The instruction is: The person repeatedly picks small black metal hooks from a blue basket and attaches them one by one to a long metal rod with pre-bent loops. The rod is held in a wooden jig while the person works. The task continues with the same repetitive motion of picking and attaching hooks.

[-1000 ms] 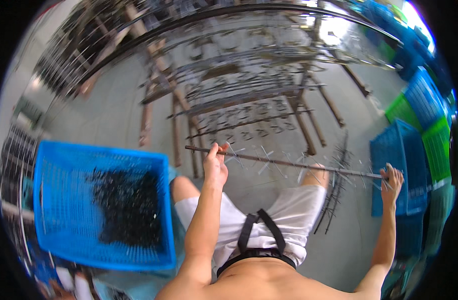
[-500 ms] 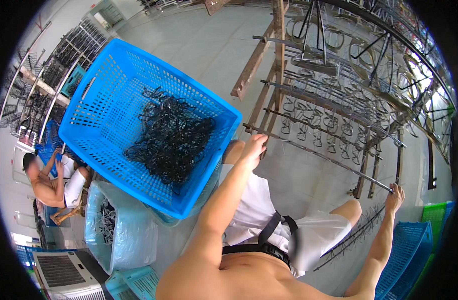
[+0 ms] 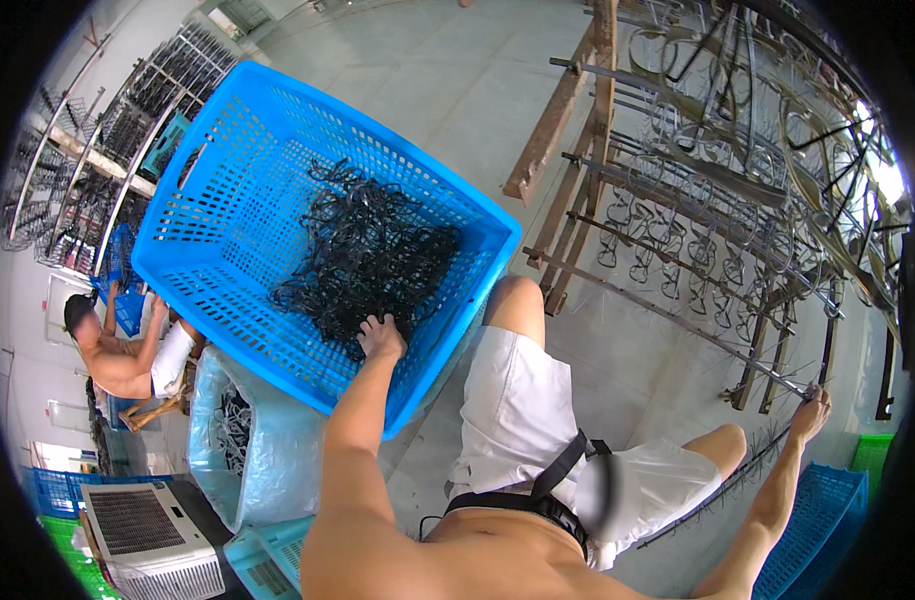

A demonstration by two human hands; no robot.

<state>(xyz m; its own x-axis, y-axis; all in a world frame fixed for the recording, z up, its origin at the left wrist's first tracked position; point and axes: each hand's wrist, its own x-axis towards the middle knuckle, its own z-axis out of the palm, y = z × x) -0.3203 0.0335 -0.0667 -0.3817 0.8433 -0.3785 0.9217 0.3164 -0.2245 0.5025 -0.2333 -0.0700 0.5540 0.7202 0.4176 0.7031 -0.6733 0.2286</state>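
Note:
My left hand (image 3: pixel 382 338) is inside the blue plastic basket (image 3: pixel 478 215), at the near edge of a tangled heap of glossy black eyeglass-frame-like loops (image 3: pixel 363 265). Its fingers are apart and touch the heap; their tips are partly lost among the loops. No loop is plainly gripped. Far to the right, my right hand (image 3: pixel 810 415) is closed around the near end of a long thin metal rod (image 3: pixel 668 312). The rod's other end reaches the brown wooden rack (image 3: pixel 603 110). Thin loop-shaped frames (image 3: pixel 643 250) hang on rods behind it.
A bag-lined tub (image 3: pixel 278 440) with grey pieces stands left of my legs, beside a white slatted appliance (image 3: pixel 143 535). Blue crates (image 3: pixel 813 530) stack at lower right. Another person (image 3: pixel 128 355) sits at the left, near loaded racks (image 3: pixel 168 85). A bristly rod (image 3: pixel 718 490) lies low beside my knee.
My left hand has left the far end of the rod and moved left into the basket, down to the black loops. The right hand keeps hold of the rod's near end.

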